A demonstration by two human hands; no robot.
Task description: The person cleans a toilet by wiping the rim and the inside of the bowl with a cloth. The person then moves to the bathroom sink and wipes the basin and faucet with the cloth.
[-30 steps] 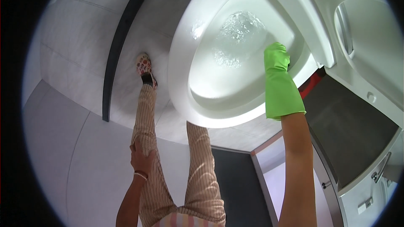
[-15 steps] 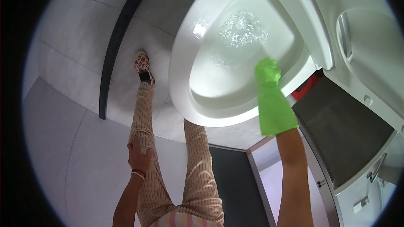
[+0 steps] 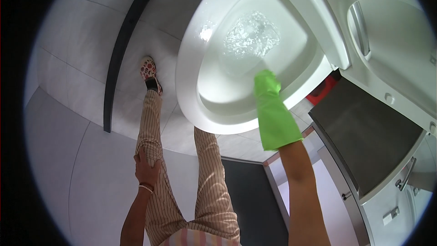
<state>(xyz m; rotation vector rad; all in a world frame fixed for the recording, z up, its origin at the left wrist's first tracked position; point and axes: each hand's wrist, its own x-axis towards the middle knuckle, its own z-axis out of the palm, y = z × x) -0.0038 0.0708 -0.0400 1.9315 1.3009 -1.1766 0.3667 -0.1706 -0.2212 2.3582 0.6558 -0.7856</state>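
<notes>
My right hand [image 3: 267, 82], in a long green rubber glove [image 3: 278, 123], reaches over the near rim into a white toilet bowl [image 3: 189, 70]. Its fingers are curled closed. Whatever they grip is hidden by the glove; a pale, blurred streak runs from the fist toward the water. The water [image 3: 252, 34] in the bowl is churned and glinting. My bare left hand [image 3: 148, 166], a beaded bracelet at the wrist, rests on the knee of my striped trousers [image 3: 150, 130], thumb apart from the fingers.
The raised toilet seat and lid [image 3: 387, 27] stand at the right. Beside the bowl are a dark-topped cabinet [image 3: 371, 127] and a red object [image 3: 322, 92], partly hidden. A dark curved strip [image 3: 119, 50] crosses the tiled floor at the left, near my patterned shoe [image 3: 148, 67].
My gloved right hand has moved left within the bowl, and the patch of churned water looks broader. The whole view has shifted slightly. My left hand stays on the knee.
</notes>
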